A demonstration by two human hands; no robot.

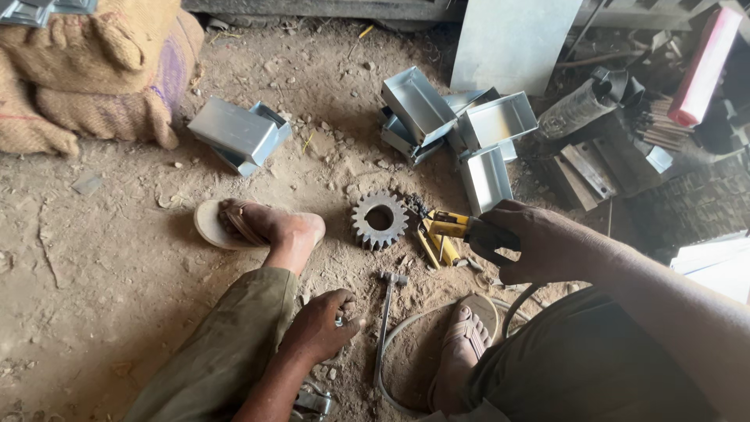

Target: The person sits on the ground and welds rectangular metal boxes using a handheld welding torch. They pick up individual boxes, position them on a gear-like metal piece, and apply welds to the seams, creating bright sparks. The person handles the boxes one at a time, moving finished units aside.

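Observation:
My right hand grips the dark handle of a yellow-jawed welding electrode holder, held low over the dirt just right of a grey toothed gear wheel. A cable loops from it across the ground. My left hand rests by my left knee, fingers closed on a small metal piece that is mostly hidden. A small hammer lies between my feet. Yellow-handled pliers lie under the holder.
Several folded sheet-metal boxes lie beyond the gear, another box to the left. Burlap sacks sit at top left. A metal sheet leans at the back. Scrap, welding rods and a red bar crowd the right.

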